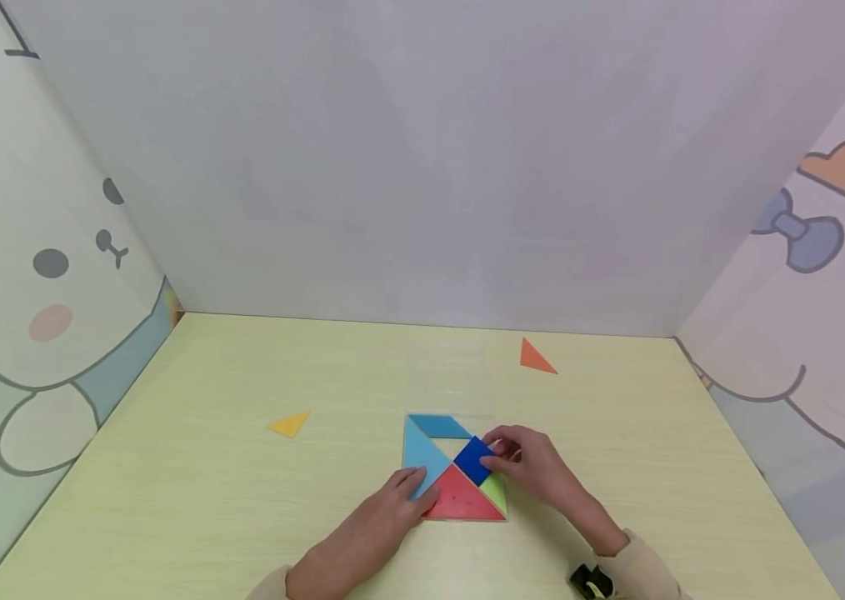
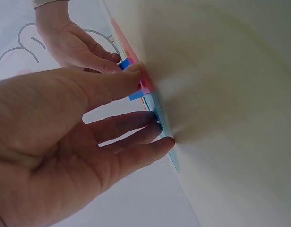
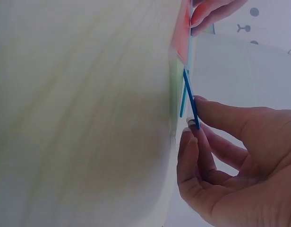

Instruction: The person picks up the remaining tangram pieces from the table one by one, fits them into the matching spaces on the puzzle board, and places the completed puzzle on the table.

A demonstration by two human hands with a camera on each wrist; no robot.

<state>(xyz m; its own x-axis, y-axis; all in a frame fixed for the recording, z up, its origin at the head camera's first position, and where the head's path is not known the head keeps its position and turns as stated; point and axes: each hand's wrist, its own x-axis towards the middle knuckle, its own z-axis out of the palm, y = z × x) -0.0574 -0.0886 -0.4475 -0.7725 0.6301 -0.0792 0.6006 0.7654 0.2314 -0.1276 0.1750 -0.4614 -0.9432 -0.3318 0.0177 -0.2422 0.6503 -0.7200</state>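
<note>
My right hand [image 1: 538, 471] pinches a dark blue square tangram piece [image 1: 473, 460] between thumb and fingers. In the right wrist view this square [image 3: 191, 97] is tilted, its far edge raised off the pieces below. A large red triangle [image 1: 462, 498], a light blue triangle [image 1: 421, 450], a blue parallelogram [image 1: 441, 426] and a light green triangle [image 1: 496, 493] lie together in a square layout. My left hand [image 1: 370, 529] rests at its lower left, with extended fingers touching the light blue triangle and the thumb at the red one.
A yellow triangle [image 1: 291, 425] lies on the table [image 1: 205, 500] to the left, and an orange triangle [image 1: 537, 358] at the back right. Behind the layout is a faint transparent sheet [image 1: 452, 375]. A small black object [image 1: 589, 581] is by the right sleeve. Walls enclose the table.
</note>
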